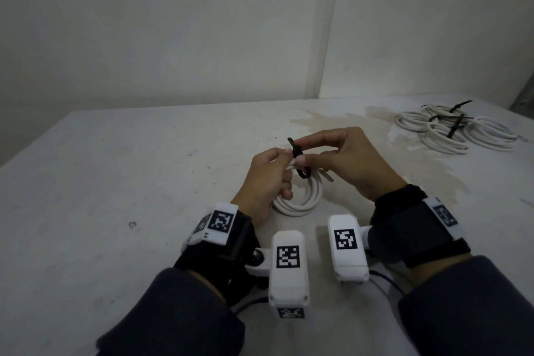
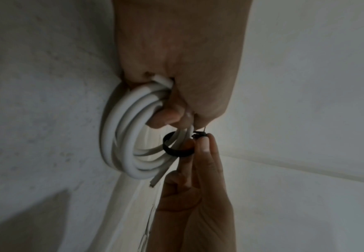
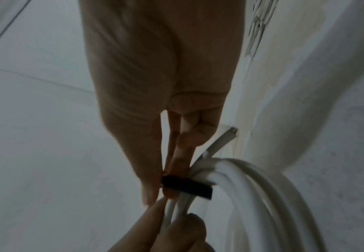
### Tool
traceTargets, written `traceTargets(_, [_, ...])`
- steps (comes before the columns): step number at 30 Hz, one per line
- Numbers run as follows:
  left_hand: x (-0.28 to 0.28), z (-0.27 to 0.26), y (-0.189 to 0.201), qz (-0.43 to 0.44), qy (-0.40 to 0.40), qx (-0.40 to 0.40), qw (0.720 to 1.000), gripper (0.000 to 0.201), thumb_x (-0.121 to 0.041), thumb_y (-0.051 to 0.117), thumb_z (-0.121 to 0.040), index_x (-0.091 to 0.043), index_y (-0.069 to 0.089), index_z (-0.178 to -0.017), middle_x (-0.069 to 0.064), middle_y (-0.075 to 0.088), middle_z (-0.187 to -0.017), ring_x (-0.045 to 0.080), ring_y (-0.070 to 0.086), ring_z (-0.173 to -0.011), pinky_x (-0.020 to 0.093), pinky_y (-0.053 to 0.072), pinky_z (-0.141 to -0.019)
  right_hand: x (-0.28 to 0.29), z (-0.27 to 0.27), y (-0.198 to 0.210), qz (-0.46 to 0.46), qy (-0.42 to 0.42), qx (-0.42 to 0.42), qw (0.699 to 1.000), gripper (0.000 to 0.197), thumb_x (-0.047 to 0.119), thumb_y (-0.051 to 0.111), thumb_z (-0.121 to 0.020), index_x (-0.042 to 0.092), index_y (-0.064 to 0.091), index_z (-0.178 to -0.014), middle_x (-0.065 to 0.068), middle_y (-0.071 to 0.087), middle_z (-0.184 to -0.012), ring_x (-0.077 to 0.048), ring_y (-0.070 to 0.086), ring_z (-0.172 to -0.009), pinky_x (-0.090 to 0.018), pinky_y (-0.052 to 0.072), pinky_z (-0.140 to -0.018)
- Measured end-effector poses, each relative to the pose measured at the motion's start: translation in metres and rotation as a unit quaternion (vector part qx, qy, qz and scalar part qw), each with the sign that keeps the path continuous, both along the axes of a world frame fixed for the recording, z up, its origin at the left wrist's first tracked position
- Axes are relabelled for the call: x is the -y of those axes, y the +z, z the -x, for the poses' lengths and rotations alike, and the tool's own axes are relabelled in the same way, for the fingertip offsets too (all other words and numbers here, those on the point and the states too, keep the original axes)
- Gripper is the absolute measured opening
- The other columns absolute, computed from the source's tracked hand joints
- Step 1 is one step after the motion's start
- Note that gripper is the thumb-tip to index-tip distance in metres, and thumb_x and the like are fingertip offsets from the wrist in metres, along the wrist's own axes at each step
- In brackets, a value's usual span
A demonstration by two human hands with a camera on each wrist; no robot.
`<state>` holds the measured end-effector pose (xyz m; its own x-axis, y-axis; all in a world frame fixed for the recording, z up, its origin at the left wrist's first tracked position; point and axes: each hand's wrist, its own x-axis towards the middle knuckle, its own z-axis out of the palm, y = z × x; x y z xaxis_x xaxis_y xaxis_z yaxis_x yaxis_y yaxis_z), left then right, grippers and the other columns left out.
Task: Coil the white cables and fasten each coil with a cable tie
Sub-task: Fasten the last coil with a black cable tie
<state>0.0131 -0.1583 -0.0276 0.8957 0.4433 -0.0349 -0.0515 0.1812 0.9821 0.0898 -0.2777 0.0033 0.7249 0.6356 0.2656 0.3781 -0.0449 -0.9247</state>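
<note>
A white cable coil (image 1: 300,199) hangs from my left hand (image 1: 267,179), whose fingers curl round its upper strands (image 2: 146,102) just above the table. A black cable tie (image 1: 297,153) loops loosely round those strands (image 2: 176,150). My right hand (image 1: 341,153) pinches the tie between thumb and fingertips (image 3: 155,187), close against the coil (image 3: 252,187). The tie's free tail sticks up to the left of the pinch. One cut cable end (image 3: 228,136) pokes out toward the right. The left hand's thumb meets the tie beside the right fingertips.
Several tied white coils (image 1: 453,130) with black ties lie piled at the table's far right. The white table (image 1: 115,182) has a brownish stain (image 1: 332,121) behind my hands. Walls close the back and right sides.
</note>
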Motion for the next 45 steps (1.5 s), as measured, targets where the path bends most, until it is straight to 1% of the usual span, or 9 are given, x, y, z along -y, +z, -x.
traceTargets(3, [-0.0018,0.0002,-0.0008,0.002,0.011,-0.004,1.0,0.025,-0.018,0.045,-0.101,-0.012,0.054,-0.079,-0.006,0.034,-0.045,0.007,0.027,-0.034,0.017,0.029,-0.035,0.0044,-0.0018,0.0019,0.04,0.039,-0.006,0.998,0.038,-0.003,0.079,-0.069,0.013,0.074,-0.103,-0.009,0.076,-0.088,-0.04,0.069,-0.088,-0.048,0.053,-0.075])
traceTargets(5, [-0.0019,-0.0001,-0.0007,0.007,0.011,-0.006,1.0,0.02,-0.019,0.046,-0.1,-0.009,0.056,-0.085,-0.008,0.034,-0.042,0.007,0.028,-0.034,0.017,0.029,-0.035,0.0061,-0.0025,0.0019,0.044,0.05,-0.001,0.998,0.039,-0.006,0.077,-0.07,0.01,0.073,-0.105,0.002,0.076,-0.079,-0.015,0.072,-0.072,-0.018,0.048,-0.06])
traceTargets(7, [-0.001,-0.0002,-0.0002,0.006,0.009,-0.006,1.0,0.017,-0.019,0.046,-0.1,-0.007,0.056,-0.092,-0.01,0.034,-0.04,0.006,0.027,-0.033,0.017,0.029,-0.035,0.0054,-0.0013,0.0016,0.032,0.04,0.008,0.999,0.035,-0.006,0.078,-0.07,0.007,0.074,-0.102,0.011,0.074,-0.072,-0.004,0.067,-0.059,-0.007,0.043,-0.056])
traceTargets(13, [-0.0004,0.0007,0.0016,0.002,0.011,-0.01,1.0,0.018,-0.02,0.047,-0.1,-0.005,0.056,-0.096,-0.01,0.035,-0.039,0.006,0.028,-0.034,0.017,0.03,-0.035,0.0042,0.0004,0.0022,0.037,0.047,0.011,0.998,0.039,-0.007,0.079,-0.068,0.006,0.073,-0.103,0.01,0.073,-0.068,-0.005,0.069,-0.063,-0.01,0.047,-0.059])
traceTargets(17, [0.0002,0.0013,0.0014,-0.003,0.004,-0.015,1.0,0.019,-0.021,0.046,-0.1,-0.007,0.052,-0.09,-0.01,0.036,-0.038,0.006,0.029,-0.033,0.018,0.03,-0.035,0.0029,-0.0023,0.0003,0.064,0.037,0.026,0.997,0.051,-0.001,0.087,-0.057,0.016,0.073,-0.103,0.015,0.073,-0.082,-0.006,0.066,-0.072,-0.019,0.052,-0.068])
traceTargets(24, [0.0012,0.0013,0.0027,0.004,0.007,-0.023,1.0,0.026,-0.021,0.046,-0.1,-0.013,0.047,-0.076,0.001,0.042,-0.053,0.007,0.029,-0.035,0.018,0.03,-0.034,0.0029,-0.0015,0.0004,0.048,0.023,0.071,0.996,0.043,0.004,0.086,-0.061,0.011,0.073,-0.101,0.008,0.07,-0.087,0.013,0.057,-0.065,-0.006,0.043,-0.065])
traceTargets(32, [0.0015,0.0026,0.0026,-0.001,-0.002,-0.023,1.0,0.024,-0.021,0.045,-0.101,-0.011,0.051,-0.08,-0.001,0.042,-0.051,0.007,0.03,-0.036,0.018,0.031,-0.035,0.0013,-0.0055,-0.003,0.046,0.002,0.065,0.997,0.04,0.009,0.088,-0.058,0.014,0.076,-0.096,0.0,0.075,-0.09,-0.017,0.052,-0.069,-0.016,0.048,-0.065])
traceTargets(40, [0.001,0.0023,0.0032,0.006,-0.012,-0.021,1.0,0.025,-0.022,0.045,-0.101,-0.013,0.049,-0.077,-0.006,0.041,-0.042,0.006,0.029,-0.035,0.017,0.03,-0.034,0.002,-0.0041,-0.0013,0.054,-0.001,0.091,0.994,0.041,0.009,0.09,-0.054,0.017,0.077,-0.092,0.004,0.074,-0.084,-0.003,0.047,-0.06,-0.01,0.041,-0.06])
traceTargets(45, [0.002,0.0028,0.0032,0.007,-0.013,-0.019,1.0,0.026,-0.022,0.045,-0.101,-0.013,0.048,-0.077,-0.008,0.042,-0.04,0.006,0.029,-0.034,0.017,0.03,-0.034,0.0029,-0.0028,-0.0005,0.057,0.006,0.095,0.994,0.041,0.007,0.089,-0.055,0.014,0.077,-0.093,0.007,0.073,-0.084,-0.006,0.052,-0.059,-0.012,0.045,-0.063])
